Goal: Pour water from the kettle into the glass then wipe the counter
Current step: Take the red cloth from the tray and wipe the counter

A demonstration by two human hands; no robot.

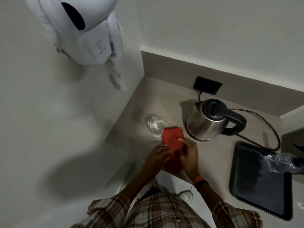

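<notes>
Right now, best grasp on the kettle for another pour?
Take the kettle by its black loop handle, coming from the right: the handle juts right, the spout faces away toward the back left. The right hand is nearest, though both hands hold the red cloth.

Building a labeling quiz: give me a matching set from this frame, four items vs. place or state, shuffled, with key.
Items:
1. kettle
2. glass
3. red cloth
4. plastic bottle

Places or states:
A. held by both hands
B. lying at the black tray's far right edge
C. holding water, near the left wall
D. upright on the counter, lid closed, corded

Pairs: 1-D, 2-C, 3-A, 4-B
</notes>
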